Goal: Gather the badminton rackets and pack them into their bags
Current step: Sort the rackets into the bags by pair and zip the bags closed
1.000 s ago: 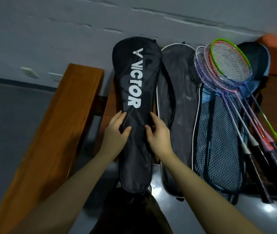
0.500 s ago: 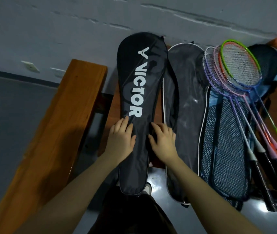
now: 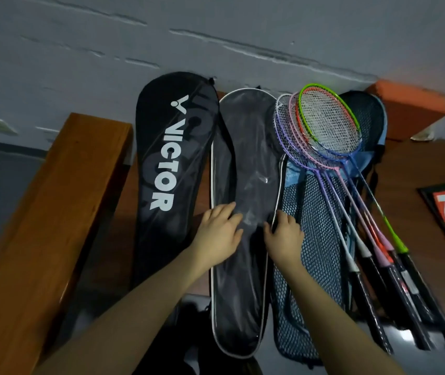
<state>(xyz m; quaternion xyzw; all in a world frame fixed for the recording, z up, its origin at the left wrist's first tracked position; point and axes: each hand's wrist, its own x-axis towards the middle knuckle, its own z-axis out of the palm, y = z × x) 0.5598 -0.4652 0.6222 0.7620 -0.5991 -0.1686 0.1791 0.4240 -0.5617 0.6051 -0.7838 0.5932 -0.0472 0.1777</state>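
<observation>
Both hands flat on grey bag; VICTOR bag left, rackets right.

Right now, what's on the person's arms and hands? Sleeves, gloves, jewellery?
Nothing visible. Both forearms are bare as far as the frame shows, with no sleeves. The left hand and right hand wear no gloves, and no rings, watch or bands show on the fingers or wrists.
</observation>
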